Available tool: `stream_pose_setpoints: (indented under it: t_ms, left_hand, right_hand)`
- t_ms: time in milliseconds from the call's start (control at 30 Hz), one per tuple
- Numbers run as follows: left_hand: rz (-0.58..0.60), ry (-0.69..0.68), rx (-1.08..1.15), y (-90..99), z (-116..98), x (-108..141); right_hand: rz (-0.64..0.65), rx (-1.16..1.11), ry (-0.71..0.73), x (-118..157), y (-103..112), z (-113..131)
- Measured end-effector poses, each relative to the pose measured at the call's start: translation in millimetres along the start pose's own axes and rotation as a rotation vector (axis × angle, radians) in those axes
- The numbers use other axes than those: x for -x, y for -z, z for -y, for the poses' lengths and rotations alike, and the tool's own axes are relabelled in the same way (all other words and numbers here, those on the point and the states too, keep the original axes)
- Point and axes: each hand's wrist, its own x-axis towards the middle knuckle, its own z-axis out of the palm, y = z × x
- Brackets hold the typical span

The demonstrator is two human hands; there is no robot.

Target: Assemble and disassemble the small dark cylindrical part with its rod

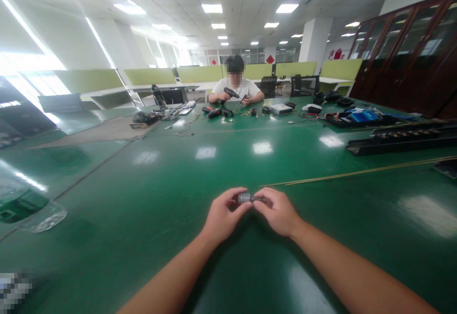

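My left hand (pixel 224 211) is closed around a small grey metal cylinder (pixel 244 197), thumb below and fingers above. A thin dark rod (pixel 256 199) sticks out of the cylinder's right end. The fingertips of my right hand (pixel 280 211) pinch this rod, and its far end is partly hidden by them. Both hands are close together, a little above the green tabletop (pixel 171 199). The exact kind of the grey piece is too small to tell.
Two long thin brass-coloured rods (pixel 342 176) lie ahead to the right, near black rails (pixel 400 143). A clear plastic bottle (pixel 32 207) lies at the left. Across the table, a person (pixel 235 85) holds a power drill (pixel 231 93) behind scattered tools and parts.
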Motion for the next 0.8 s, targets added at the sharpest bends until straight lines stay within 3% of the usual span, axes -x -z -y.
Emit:
stream_pose_setpoints:
  t_ms: [800]
  left_hand:
    - [-0.037, -0.007, -0.021, 0.9, 0.5, 0.0]
  right_hand:
    - [-0.050, 0.044, 0.003, 0.3, -0.1, -1.5]
